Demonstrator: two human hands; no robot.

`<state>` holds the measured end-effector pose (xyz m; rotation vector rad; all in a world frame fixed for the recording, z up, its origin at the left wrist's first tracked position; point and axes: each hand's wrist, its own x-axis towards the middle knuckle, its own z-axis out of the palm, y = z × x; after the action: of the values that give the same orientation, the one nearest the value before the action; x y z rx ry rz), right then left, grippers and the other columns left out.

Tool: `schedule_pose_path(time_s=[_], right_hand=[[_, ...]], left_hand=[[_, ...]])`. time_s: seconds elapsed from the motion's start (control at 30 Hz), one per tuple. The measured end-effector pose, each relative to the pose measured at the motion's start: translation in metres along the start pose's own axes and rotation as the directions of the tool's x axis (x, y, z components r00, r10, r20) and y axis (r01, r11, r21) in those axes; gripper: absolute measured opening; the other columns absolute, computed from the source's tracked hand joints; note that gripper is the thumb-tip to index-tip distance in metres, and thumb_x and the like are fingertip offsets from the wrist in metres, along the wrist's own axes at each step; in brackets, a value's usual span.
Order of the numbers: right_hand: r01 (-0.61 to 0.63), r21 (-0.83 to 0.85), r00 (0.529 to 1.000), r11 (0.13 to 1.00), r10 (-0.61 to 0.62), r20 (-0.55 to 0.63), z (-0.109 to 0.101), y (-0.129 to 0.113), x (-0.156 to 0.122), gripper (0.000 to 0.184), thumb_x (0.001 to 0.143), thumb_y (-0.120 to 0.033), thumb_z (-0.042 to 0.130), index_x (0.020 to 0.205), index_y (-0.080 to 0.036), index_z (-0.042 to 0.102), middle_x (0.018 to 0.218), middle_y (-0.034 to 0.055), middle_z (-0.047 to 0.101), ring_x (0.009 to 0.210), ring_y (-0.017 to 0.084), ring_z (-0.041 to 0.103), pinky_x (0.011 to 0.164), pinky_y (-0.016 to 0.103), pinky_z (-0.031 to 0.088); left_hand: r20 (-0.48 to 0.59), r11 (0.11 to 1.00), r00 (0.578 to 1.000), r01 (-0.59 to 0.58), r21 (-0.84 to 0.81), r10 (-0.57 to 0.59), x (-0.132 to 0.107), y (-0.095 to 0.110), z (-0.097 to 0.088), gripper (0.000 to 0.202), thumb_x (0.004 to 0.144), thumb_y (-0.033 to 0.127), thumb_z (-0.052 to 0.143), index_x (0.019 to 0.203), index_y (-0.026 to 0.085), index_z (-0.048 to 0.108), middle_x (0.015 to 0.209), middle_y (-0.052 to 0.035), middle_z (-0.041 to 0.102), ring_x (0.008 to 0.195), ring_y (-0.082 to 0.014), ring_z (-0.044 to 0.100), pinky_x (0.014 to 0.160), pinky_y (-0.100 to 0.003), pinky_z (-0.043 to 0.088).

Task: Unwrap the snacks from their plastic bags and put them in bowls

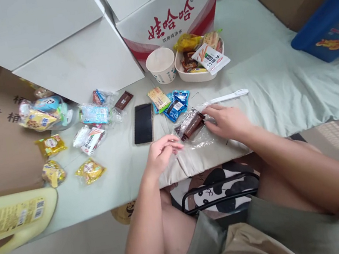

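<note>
Your left hand (161, 153), fingers pinching the edge of the clear bag (198, 138), right hand (227, 120) at three o'clock gripping it too, phone (143, 123) at eleven

Open cloth (279, 82) rightward; phone (143, 123), blue packets (175, 105) close ahead
</note>
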<state>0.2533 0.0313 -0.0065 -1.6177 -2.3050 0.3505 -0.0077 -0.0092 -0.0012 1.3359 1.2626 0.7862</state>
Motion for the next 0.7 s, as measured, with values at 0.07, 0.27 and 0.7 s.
schedule_pose_path(time_s=[0.07, 0.27, 0.7], right_hand=[[0.033, 0.016, 0.999, 0.999, -0.033, -0.029, 0.004, -0.002, 0.001, 0.041, 0.090, -0.029, 0.054, 0.130, -0.024, 0.064, 0.133, 0.0099, 0.065, 0.089, 0.027, 0.067, 0.060, 0.035, 0.045], [0.274, 0.073, 0.960, 0.959, -0.268, -0.077, 0.014, -0.006, 0.005, 0.040, 0.088, -0.015, 0.052, 0.123, -0.021, 0.069, 0.133, 0.0125, 0.065, 0.118, 0.034, 0.058, 0.095, 0.051, 0.049], [0.246, 0.327, 0.968, 0.912, -0.248, -0.038, 0.030, 0.000, 0.010, 0.078, 0.078, -0.016, 0.058, 0.152, -0.020, 0.034, 0.147, 0.0177, 0.053, 0.134, 0.035, 0.053, 0.108, 0.055, 0.047]], left_hand=[[-0.267, 0.970, 0.945, -0.140, 0.198, 0.191, 0.004, -0.004, 0.002, 0.020, 0.077, 0.022, 0.054, 0.093, 0.018, 0.066, 0.082, -0.0067, 0.076, 0.072, -0.0187, 0.072, 0.067, -0.030, 0.056], [-0.315, 0.714, 0.777, -0.232, 0.661, 0.544, 0.017, -0.009, 0.003, 0.018, 0.077, 0.015, 0.060, 0.095, 0.019, 0.064, 0.101, -0.0094, 0.067, 0.097, -0.0223, 0.066, 0.085, -0.036, 0.055], [-0.088, 0.788, 0.954, -0.182, 0.588, 0.286, 0.026, -0.003, 0.023, 0.015, 0.085, 0.027, 0.063, 0.098, 0.019, 0.067, 0.101, -0.0092, 0.072, 0.098, -0.0252, 0.066, 0.091, -0.040, 0.053]])
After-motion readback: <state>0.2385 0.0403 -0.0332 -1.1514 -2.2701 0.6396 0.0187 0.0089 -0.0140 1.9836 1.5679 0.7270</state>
